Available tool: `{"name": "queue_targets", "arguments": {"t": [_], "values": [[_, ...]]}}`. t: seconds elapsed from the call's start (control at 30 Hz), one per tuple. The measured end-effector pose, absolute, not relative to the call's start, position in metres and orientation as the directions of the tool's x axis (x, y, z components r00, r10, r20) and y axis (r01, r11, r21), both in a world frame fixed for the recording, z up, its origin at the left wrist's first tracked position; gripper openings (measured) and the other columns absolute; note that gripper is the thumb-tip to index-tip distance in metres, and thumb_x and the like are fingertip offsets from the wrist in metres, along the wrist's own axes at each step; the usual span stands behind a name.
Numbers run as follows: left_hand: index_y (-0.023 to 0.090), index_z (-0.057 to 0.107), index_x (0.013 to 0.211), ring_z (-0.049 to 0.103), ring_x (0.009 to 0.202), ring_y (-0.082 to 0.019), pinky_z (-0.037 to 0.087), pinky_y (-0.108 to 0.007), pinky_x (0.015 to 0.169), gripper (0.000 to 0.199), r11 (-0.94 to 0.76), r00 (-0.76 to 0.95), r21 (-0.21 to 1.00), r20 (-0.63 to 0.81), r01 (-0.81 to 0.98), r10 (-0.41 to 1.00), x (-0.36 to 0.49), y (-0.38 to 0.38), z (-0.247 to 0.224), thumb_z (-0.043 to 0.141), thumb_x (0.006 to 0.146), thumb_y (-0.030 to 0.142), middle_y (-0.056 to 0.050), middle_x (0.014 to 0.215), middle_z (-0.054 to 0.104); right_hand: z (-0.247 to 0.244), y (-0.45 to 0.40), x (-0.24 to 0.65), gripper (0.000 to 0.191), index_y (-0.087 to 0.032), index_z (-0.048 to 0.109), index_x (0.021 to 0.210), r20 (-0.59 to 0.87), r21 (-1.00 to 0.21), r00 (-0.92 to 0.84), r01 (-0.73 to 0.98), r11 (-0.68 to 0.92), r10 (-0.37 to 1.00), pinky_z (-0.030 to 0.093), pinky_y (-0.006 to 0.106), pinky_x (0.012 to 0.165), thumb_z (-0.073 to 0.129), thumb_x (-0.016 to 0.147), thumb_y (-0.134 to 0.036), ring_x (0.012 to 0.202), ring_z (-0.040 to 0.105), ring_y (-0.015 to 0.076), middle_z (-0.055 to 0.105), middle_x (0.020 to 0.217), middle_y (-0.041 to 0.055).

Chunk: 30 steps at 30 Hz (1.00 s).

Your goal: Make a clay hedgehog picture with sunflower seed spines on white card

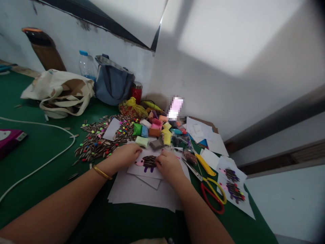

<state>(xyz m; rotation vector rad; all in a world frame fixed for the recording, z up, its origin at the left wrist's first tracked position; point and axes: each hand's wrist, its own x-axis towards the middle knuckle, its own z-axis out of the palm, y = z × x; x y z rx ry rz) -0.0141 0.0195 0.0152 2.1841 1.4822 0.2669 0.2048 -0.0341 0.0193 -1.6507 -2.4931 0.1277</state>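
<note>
A white paper bears a hedgehog figure with a pink face, purple legs and a back of striped sunflower seeds. My left hand, with a gold bangle on its wrist, rests at the paper's upper left edge, fingers bent together; whether it pinches the paper is too small to tell. At the right end of the seed back is my right hand, its fingers closed together; anything between the fingertips is hidden. More white sheets lie beneath.
Beyond the hands are a seed pile with coloured beads and packets of coloured clay. Scissors, a yellow cutter and finished hedgehog pictures lie right. Bags, a red flask and a white cable are left.
</note>
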Motion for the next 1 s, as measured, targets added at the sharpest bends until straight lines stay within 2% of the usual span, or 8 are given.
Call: {"name": "queue_targets", "arguments": {"t": [0.2,0.47,0.6,0.7,0.77,0.83,0.9,1.0], "values": [[0.024,0.076,0.101,0.067,0.101,-0.024,0.047,-0.030,0.088,0.032,-0.298,0.397,0.504,-0.099,0.811,0.912,-0.014,0.019,0.015,0.048,0.088,0.032,-0.007,0.109,0.075,0.021,-0.034,0.200,0.016,-0.019,0.077,0.088,0.055,-0.094,-0.383,0.918,0.386,0.922,0.040,0.031,0.073,0.061,0.090,-0.021,0.083,0.058,0.0197,0.068,0.088,0.0076],[0.024,0.076,0.099,0.066,0.099,-0.023,0.047,-0.029,0.087,0.032,-0.280,0.388,0.535,-0.099,0.797,0.916,-0.014,0.020,0.013,0.049,0.086,0.035,-0.007,0.106,0.075,0.021,-0.035,0.198,0.017,-0.019,0.077,0.088,0.042,-0.083,-0.374,0.923,0.376,0.926,0.040,0.031,0.074,0.061,0.090,-0.023,0.084,0.058,0.0203,0.068,0.090,0.0082],[0.023,0.075,0.093,0.066,0.092,-0.023,0.046,-0.030,0.082,0.032,-0.289,0.406,0.595,-0.070,0.750,0.911,-0.014,0.023,0.010,0.047,0.088,0.038,-0.007,0.099,0.075,0.019,-0.036,0.198,0.015,-0.019,0.077,0.089,0.061,-0.108,-0.377,0.918,0.382,0.924,0.041,0.030,0.076,0.062,0.089,-0.024,0.084,0.059,0.0199,0.068,0.090,0.0074],[0.021,0.073,0.083,0.063,0.082,-0.021,0.045,-0.029,0.075,0.031,-0.259,0.399,0.725,-0.023,0.638,0.917,-0.012,0.022,0.015,0.049,0.086,0.041,-0.005,0.087,0.072,0.020,-0.035,0.201,0.013,-0.020,0.077,0.087,0.066,-0.148,-0.376,0.912,0.382,0.924,0.042,0.030,0.073,0.065,0.088,-0.024,0.081,0.060,0.0193,0.068,0.088,0.0062],[0.019,0.072,0.081,0.059,0.070,-0.017,0.043,-0.026,0.064,0.030,-0.126,0.345,0.864,-0.059,0.488,0.937,-0.009,0.018,0.023,0.054,0.082,0.043,-0.003,0.077,0.068,0.021,-0.035,0.204,0.010,-0.020,0.077,0.086,0.114,-0.203,-0.380,0.896,0.396,0.918,0.043,0.030,0.073,0.067,0.087,-0.024,0.081,0.060,0.0191,0.068,0.086,0.0057],[0.017,0.070,0.085,0.045,0.051,-0.011,0.033,-0.023,0.050,0.032,0.130,0.307,0.950,-0.218,0.283,0.926,-0.006,0.011,0.031,0.057,0.080,0.046,0.001,0.063,0.056,0.023,-0.036,0.208,0.010,-0.019,0.076,0.086,0.210,-0.281,-0.375,0.861,0.423,0.903,0.044,0.029,0.075,0.067,0.087,-0.024,0.083,0.060,0.0190,0.067,0.086,0.0057],[0.015,0.069,0.086,0.030,0.044,-0.006,0.024,-0.021,0.045,0.031,0.357,0.363,0.931,-0.360,0.080,0.859,-0.002,0.004,0.038,0.059,0.078,0.043,0.005,0.058,0.046,0.025,-0.038,0.210,0.013,-0.018,0.075,0.089,0.328,-0.367,-0.348,0.810,0.458,0.878,0.044,0.029,0.077,0.063,0.090,-0.024,0.085,0.060,0.0189,0.067,0.087,0.0059],[0.012,0.069,0.094,0.031,0.048,-0.003,0.024,-0.018,0.046,0.030,0.486,0.482,0.868,-0.385,-0.101,0.787,0.002,-0.004,0.042,0.064,0.075,0.034,0.004,0.066,0.048,0.027,-0.043,0.208,0.016,-0.019,0.073,0.093,0.435,-0.488,-0.280,0.725,0.486,0.856,0.045,0.030,0.078,0.057,0.093,-0.023,0.085,0.060,0.0183,0.066,0.088,0.0059]]}}
